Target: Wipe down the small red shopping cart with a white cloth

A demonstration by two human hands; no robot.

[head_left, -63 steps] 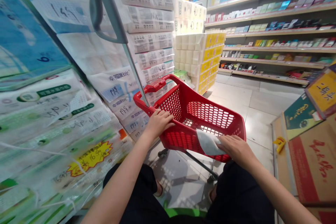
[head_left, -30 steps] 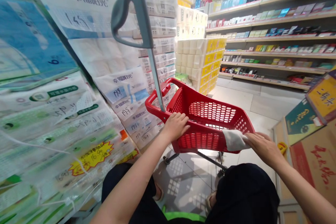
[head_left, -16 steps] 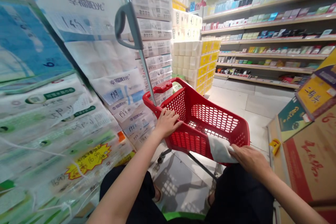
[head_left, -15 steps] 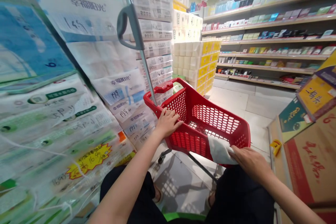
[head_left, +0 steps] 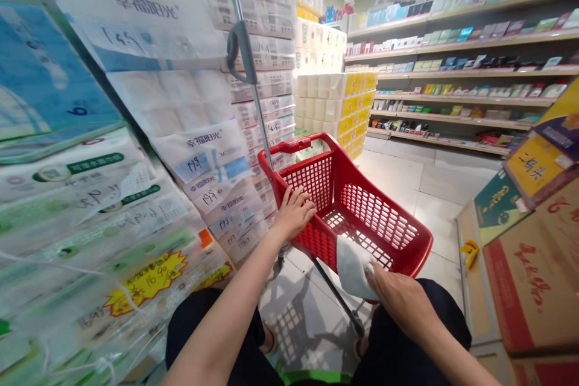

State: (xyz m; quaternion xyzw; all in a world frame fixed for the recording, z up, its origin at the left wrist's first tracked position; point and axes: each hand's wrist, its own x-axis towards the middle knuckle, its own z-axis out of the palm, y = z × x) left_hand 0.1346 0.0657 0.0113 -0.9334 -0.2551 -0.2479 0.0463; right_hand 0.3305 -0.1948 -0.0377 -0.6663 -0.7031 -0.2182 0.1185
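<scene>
In front of my knees stands a red plastic shopping cart (head_left: 384,199) with perforated sides, on a metal frame. A grey handle (head_left: 244,51) sits on the metal pole rising at its far left. My left hand (head_left: 295,212) holds the near-left rim, fingers bent over the edge. A pale white cloth (head_left: 355,268) is draped over the near rim further right and hangs down the outside. My right hand (head_left: 400,295) grips the cloth near the rim, its thumb on top. The fingers beneath are partly hidden.
Wrapped paper packs (head_left: 208,151) are stacked close on the left. Cardboard cartons (head_left: 534,289) stand on the right. Yellow-sided packs (head_left: 357,108) rise beyond the cart, with stocked shelves (head_left: 456,96) behind. Tiled floor (head_left: 402,169) lies between.
My right hand and the cloth have moved left along the near rim. The cart has turned somewhat, and its handle pole stands farther right. My left hand stays on the rim.
</scene>
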